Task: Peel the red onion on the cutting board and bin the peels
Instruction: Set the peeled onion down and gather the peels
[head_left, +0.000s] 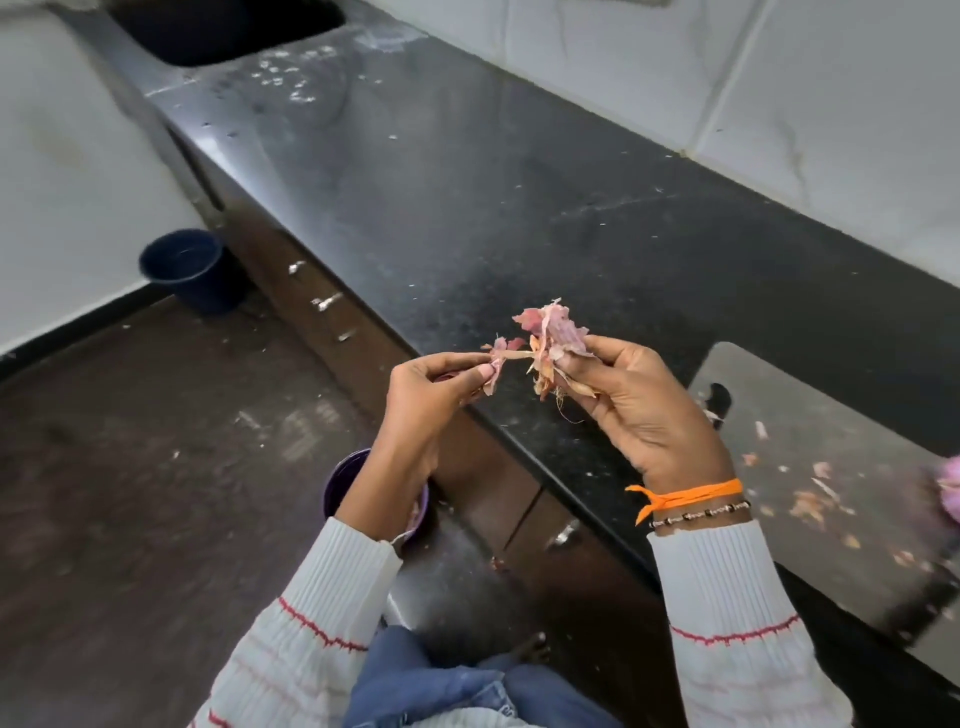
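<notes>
Peeling looked done: your hands (431, 395) (644, 410) both pinched peels (550, 343), unbinned, bin (343, 483) at six o'clock.

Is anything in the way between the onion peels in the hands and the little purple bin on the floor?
Only the left hand and its forearm: they hang right over the bin. The peels are held above, partly over the counter.

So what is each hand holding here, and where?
The right hand grips a bunch of onion peels by its lower end; the left hand pinches a smaller peel at the fingertips.
</notes>
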